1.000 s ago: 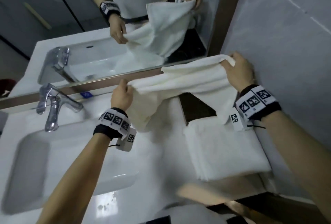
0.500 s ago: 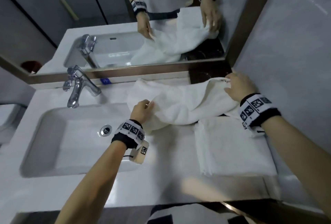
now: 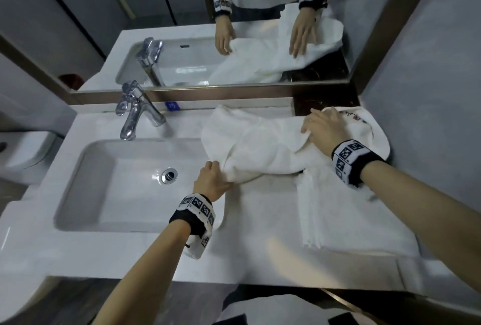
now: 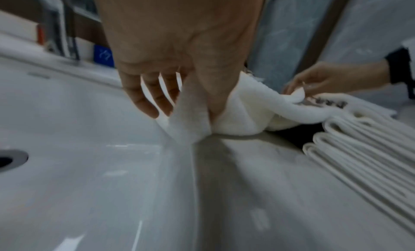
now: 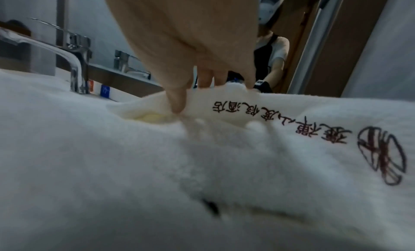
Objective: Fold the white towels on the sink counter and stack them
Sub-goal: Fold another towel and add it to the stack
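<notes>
A loose white towel lies crumpled across the back of the sink counter, its right end over a stack of folded white towels. My left hand pinches the towel's near-left corner at the basin's rim; the left wrist view shows thumb and forefinger closed on the cloth beside the stack. My right hand grips the towel's far edge. In the right wrist view its thumb and fingers pinch a fold next to dark red embroidered lettering.
The basin with its drain lies left of the towels, a chrome faucet behind it. A mirror runs along the back and a grey wall closes the right side. The counter's front edge is near me.
The towel was held stretched in the air and has come down onto the counter. Both hands lowered with it, the left one drawing its corner toward me.
</notes>
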`<state>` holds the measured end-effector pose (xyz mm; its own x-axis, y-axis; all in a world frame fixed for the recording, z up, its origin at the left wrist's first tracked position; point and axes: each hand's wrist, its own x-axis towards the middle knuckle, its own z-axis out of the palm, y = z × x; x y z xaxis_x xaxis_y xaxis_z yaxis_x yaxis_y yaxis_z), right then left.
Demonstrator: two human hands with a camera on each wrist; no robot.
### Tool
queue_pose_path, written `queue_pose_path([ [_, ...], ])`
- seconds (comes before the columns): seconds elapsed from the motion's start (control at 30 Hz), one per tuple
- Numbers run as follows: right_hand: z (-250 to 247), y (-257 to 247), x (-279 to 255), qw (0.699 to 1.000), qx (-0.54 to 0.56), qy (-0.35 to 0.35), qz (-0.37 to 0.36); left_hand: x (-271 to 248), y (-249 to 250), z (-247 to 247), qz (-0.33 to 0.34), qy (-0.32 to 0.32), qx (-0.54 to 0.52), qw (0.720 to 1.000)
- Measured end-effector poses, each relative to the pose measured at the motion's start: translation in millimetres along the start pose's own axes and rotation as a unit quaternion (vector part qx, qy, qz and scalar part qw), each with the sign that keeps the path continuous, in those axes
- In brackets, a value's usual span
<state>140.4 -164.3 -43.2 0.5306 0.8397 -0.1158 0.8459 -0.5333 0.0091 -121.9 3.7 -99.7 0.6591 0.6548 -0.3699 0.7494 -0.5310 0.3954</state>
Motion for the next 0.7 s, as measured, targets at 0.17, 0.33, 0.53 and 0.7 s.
queue_pose_path([
  [0.17, -16, 5, 6, 0.979, 0.141, 0.102, 0.103, 8, -18, -9, 0.029, 0.029, -0.150, 0.988],
  [0.33, -61, 43, 8, 0.879, 0.344, 0.266, 0.197, 11, -44, -39, 0.070, 0.103, -0.305, 0.944],
  [0.53, -83, 57, 9, 0.843, 0.354, 0.352, 0.199, 39, -44, -41, 0.005, 0.196, -0.209, 0.958],
  [0.7, -80, 62, 10, 0.830, 0.379, 0.361, 0.192, 67, -38, -45, -0.087, 0.092, -0.209, 0.970],
])
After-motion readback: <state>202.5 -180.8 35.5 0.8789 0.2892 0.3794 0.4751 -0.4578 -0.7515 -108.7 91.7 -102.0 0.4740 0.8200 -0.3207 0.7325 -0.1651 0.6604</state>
